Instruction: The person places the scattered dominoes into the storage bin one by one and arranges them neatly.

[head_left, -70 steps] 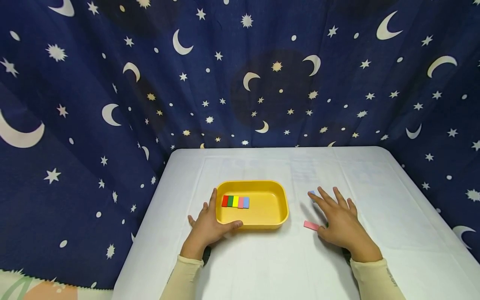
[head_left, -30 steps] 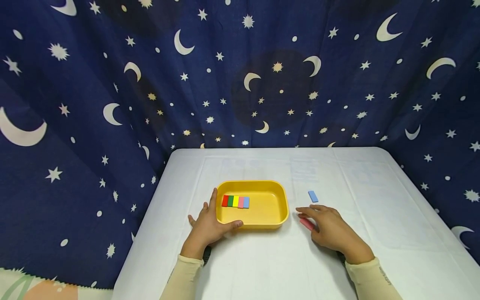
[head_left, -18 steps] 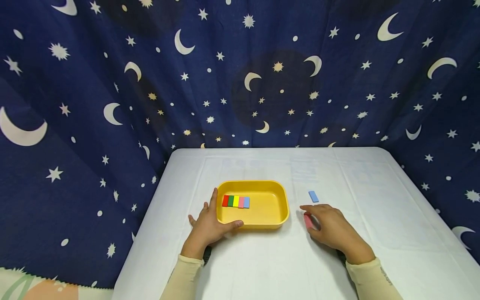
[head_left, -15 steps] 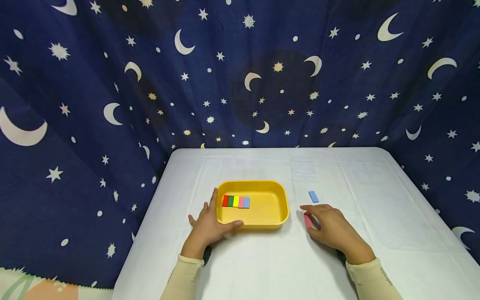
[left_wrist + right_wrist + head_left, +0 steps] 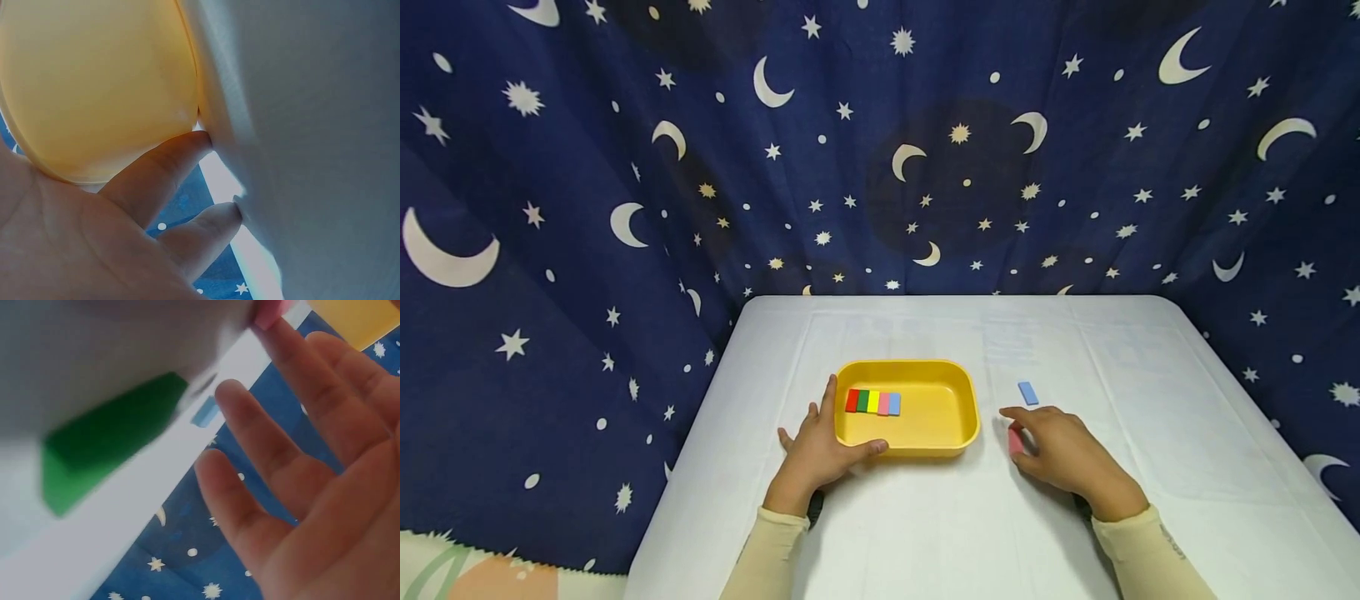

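My left hand rests against the left end of a yellow tray, thumb along the near side and forefinger at the left rim. Two of its fingertips meet the white surface in the left wrist view. With thumb and fingers, my right hand pinches a pink block, stood on edge to the right of the tray. Beneath that hand lies a green block, seen only in the right wrist view. Just beyond the hand is a light blue block, lying flat.
Inside the tray, toward its left, a close row runs red block, green, yellow, pink and light blue block. A white-covered table carries everything. Behind it hangs a dark blue curtain with moons and stars.
My right hand has come down and left from its spread pose and taken hold of the pink block, which lay flat and now stands on edge. The left hand and tray have stayed put.
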A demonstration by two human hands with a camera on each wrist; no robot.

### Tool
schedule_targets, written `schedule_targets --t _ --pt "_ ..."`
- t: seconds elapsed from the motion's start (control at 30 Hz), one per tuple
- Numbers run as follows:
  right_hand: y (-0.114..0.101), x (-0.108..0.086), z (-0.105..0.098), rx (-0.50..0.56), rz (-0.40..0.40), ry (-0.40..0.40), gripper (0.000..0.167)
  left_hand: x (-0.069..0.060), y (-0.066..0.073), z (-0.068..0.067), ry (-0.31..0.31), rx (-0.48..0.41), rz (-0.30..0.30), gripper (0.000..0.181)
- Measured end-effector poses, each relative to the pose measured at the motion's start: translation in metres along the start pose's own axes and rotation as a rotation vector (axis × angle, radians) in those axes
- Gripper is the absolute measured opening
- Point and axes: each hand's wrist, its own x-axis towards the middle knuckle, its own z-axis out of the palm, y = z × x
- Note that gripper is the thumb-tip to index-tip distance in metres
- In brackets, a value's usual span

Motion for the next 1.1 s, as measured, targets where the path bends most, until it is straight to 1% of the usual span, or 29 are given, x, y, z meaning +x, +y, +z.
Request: schedule_targets --t 0.1,0.23,0.43,0.53,0.63,0.83,1.0,1.1 --pt "-0.001 0.006 -0.005 0.001 -0.005 -0.045 0.060 -0.001 0.000 0.001 -0.002 0.001 0.000 0.147" --pt "0.001 0.016 -0.012 0.029 -0.005 -0.123 0.056 -0.001 0.000 0.001 -0.002 -0.002 0.000 0.148" --pt "0.004 0.034 -0.021 0.056 0.051 -0.250 0.057 -0.001 0.000 0.000 0.000 0.004 0.003 0.148" --pt "0.005 0.045 -0.026 0.053 0.074 -0.289 0.058 -0.001 0.000 0.000 0.003 -0.001 0.004 0.148" --pt "0.005 0.056 -0.032 0.039 0.083 -0.297 0.058 -0.001 0.000 0.000 0.002 -0.002 0.007 0.148" --pt "0.002 0.077 -0.047 0.012 0.077 -0.282 0.057 0.000 -0.001 0.001 0.007 0.005 0.013 0.148" --pt "-0.011 0.097 -0.062 0.014 0.081 -0.263 0.056 0.000 -0.001 0.000 0.009 0.008 0.011 0.148" --pt "-0.021 0.108 -0.069 0.017 0.070 -0.234 0.056 0.000 -0.001 0.000 0.004 0.006 0.012 0.149"
